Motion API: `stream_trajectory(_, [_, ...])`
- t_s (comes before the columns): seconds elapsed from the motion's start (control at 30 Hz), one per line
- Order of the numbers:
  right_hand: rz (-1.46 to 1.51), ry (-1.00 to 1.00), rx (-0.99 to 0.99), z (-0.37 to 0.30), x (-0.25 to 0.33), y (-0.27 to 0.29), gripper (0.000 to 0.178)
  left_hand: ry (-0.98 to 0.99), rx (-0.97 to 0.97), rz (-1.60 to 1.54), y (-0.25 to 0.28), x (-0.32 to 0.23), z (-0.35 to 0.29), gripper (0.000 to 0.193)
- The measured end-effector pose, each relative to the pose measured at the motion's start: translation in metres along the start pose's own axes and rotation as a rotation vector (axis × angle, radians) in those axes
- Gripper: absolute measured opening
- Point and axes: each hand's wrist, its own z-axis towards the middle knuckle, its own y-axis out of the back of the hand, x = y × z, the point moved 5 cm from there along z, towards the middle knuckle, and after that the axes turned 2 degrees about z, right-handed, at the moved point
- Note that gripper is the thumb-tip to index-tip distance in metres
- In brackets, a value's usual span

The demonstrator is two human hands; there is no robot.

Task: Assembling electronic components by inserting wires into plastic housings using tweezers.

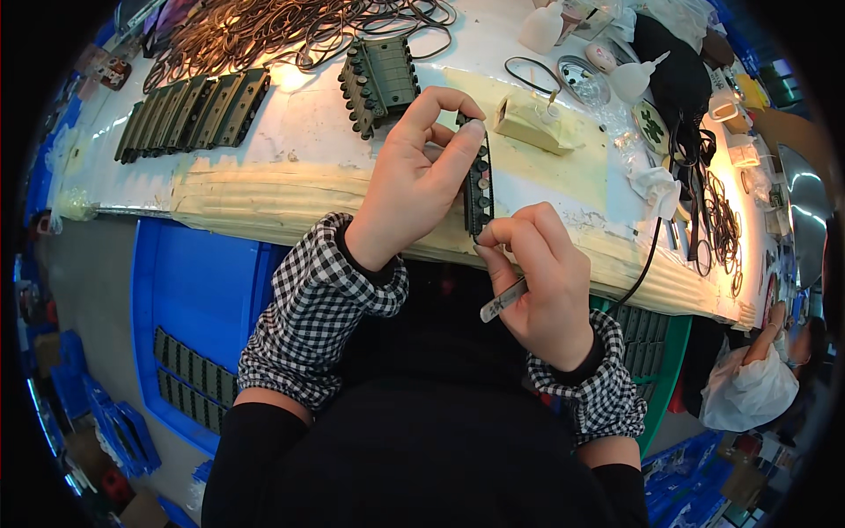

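Observation:
Over the table's front edge I hold a dark green, narrow part with small round wheels along its side [479, 189], which looks like a toy tank's running gear. The far end is pinched between thumb and forefinger of my left hand [418, 176]. At its near end, the fingertips of my right hand [546, 277] are pressed together on it. A flat metal tool, probably tweezers [502, 301], is tucked in my right palm, one end sticking out. Beyond my left hand stand more wheeled green parts [383, 79]. A pale yellow block [533, 124] sits right of the held part.
Green parts [194, 114] lie in a row at left, below tangled dark cords [273, 35]. White squeeze bottles [635, 81] and cables crowd the right. Below the table are a blue tray [198, 264] and a green crate [673, 352]. Another person's arm [764, 339] shows far right.

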Motion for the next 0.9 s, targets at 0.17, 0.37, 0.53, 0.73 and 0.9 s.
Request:
stream_trajectory(0.17, [-0.221,0.173,-0.056,-0.01,0.008,-0.004,0.026,0.009,0.003,0.024,0.004,0.002,0.001,0.016])
stream_trajectory(0.37, [-0.201,0.248,-0.157,-0.021,0.011,0.002,0.035,0.003,0.035,0.03,0.002,0.001,0.002,0.016])
stream_trajectory(0.53, [0.02,-0.075,-0.206,-0.024,0.01,0.011,0.018,0.02,0.04,0.005,0.003,0.001,-0.002,0.017])
stream_trajectory(0.73, [0.42,-0.532,-0.059,-0.016,-0.018,0.002,0.009,0.0,0.046,-0.045,0.0,-0.001,-0.004,0.019])
stream_trajectory(0.9, [0.461,-0.544,-0.006,-0.007,-0.022,-0.005,0.018,-0.05,0.031,0.009,0.0,-0.002,-0.007,0.022])
